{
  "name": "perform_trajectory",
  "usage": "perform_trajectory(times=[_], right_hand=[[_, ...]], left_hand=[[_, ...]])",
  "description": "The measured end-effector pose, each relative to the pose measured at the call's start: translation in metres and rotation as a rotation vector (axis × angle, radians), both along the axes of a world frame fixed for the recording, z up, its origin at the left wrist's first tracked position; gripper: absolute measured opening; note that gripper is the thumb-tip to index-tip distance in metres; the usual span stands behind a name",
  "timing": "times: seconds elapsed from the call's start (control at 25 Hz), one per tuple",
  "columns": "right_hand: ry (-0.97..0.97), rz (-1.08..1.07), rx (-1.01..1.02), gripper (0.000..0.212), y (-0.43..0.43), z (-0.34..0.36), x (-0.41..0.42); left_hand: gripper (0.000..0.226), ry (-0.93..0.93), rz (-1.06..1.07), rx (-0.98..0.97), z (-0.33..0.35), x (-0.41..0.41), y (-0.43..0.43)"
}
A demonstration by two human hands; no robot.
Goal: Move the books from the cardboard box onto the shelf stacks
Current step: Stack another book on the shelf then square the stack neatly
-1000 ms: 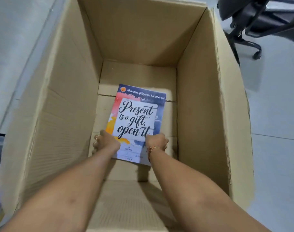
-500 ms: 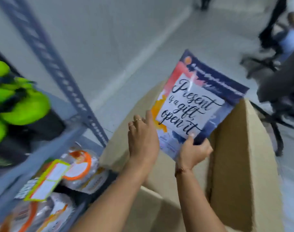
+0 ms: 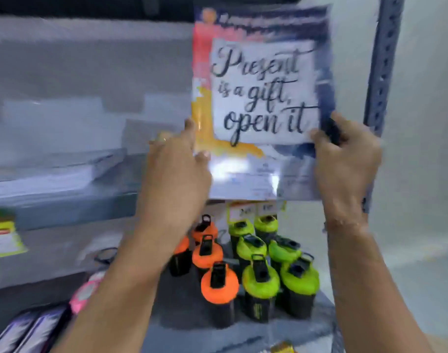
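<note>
A glossy book (image 3: 262,98) with the cover words "Present is a gift, open it" is held upright in front of the grey metal shelf (image 3: 65,212). My left hand (image 3: 177,174) grips its lower left edge, and my right hand (image 3: 345,164) grips its lower right corner. A blurred stack of pale books (image 3: 52,179) lies on the upper shelf board to the left of the held book. The cardboard box is out of view.
Several black bottles with orange lids (image 3: 212,273) and green lids (image 3: 263,266) stand on the lower shelf under the book. A perforated grey upright post (image 3: 382,72) runs along the right. Pink and purple items (image 3: 52,322) lie at the lower left.
Both hands lifted the book out of the cardboard box, swung it left, and now hold it up in front of the shelf. The box has left the view.
</note>
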State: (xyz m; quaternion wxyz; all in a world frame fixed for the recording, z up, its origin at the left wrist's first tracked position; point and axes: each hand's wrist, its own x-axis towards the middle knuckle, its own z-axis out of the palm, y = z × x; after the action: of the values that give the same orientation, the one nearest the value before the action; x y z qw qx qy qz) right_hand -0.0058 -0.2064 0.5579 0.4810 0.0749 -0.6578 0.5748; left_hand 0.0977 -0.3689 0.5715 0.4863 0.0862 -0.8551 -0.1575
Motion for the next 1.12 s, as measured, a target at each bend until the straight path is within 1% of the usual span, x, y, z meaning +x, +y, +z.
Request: perform_trajectory(times=[0.04,0.12,0.16,0.24,0.28,0.36,0.4,0.44,0.52,0.56,0.64,0.68,0.72,0.8,0.96,1.12], right_hand=[[-0.032,0.059,0.114,0.031,-0.014,0.023,-0.011],[-0.116,0.153,0.358,0.02,-0.038,0.057,-0.036],[-0.199,0.181,0.506,0.019,-0.048,0.066,-0.047],[-0.383,0.2,0.848,0.025,-0.065,0.069,-0.057],[-0.453,0.23,0.967,0.026,-0.071,0.065,-0.058],[-0.502,0.271,1.087,0.02,-0.076,0.055,-0.062],[-0.503,0.272,1.096,0.016,-0.076,0.052,-0.064],[-0.501,0.268,1.074,0.018,-0.074,0.051,-0.063],[-0.491,0.258,1.039,0.038,-0.065,0.047,-0.061],[-0.479,0.273,1.018,0.046,-0.057,0.045,-0.06],[-0.467,0.387,0.965,0.055,-0.037,0.038,-0.055],[-0.467,0.454,0.939,0.057,-0.027,0.034,-0.051],[-0.467,0.498,0.924,0.057,-0.019,0.031,-0.046],[-0.439,0.494,0.922,0.058,-0.009,0.029,-0.041],[-0.357,0.449,0.846,0.04,-0.006,0.027,-0.041],[-0.319,0.434,0.861,0.035,-0.008,0.025,-0.042]], left_hand=[[0.011,0.006,0.031,0.024,0.014,-0.005,-0.015],[0.017,0.002,0.077,0.105,0.029,-0.029,-0.043],[0.02,-0.044,0.119,0.151,0.033,-0.041,-0.055],[0.026,-0.233,0.234,0.201,0.032,-0.057,-0.066],[0.03,-0.322,0.266,0.208,0.028,-0.06,-0.067],[0.036,-0.389,0.268,0.205,0.02,-0.065,-0.068],[0.037,-0.377,0.258,0.213,0.017,-0.066,-0.067],[0.038,-0.361,0.249,0.221,0.017,-0.064,-0.066],[0.037,-0.33,0.212,0.225,0.018,-0.056,-0.06],[0.037,-0.308,0.16,0.226,0.017,-0.051,-0.058],[0.038,-0.301,0.02,0.246,0.013,-0.037,-0.053],[0.036,-0.309,-0.029,0.257,0.011,-0.03,-0.051],[0.031,-0.316,-0.043,0.253,0.009,-0.025,-0.049],[0.02,-0.298,0.02,0.222,0.009,-0.019,-0.045],[0.031,-0.208,0.076,0.206,0.009,-0.017,-0.04],[0.028,-0.172,0.082,0.23,0.006,-0.015,-0.042]])
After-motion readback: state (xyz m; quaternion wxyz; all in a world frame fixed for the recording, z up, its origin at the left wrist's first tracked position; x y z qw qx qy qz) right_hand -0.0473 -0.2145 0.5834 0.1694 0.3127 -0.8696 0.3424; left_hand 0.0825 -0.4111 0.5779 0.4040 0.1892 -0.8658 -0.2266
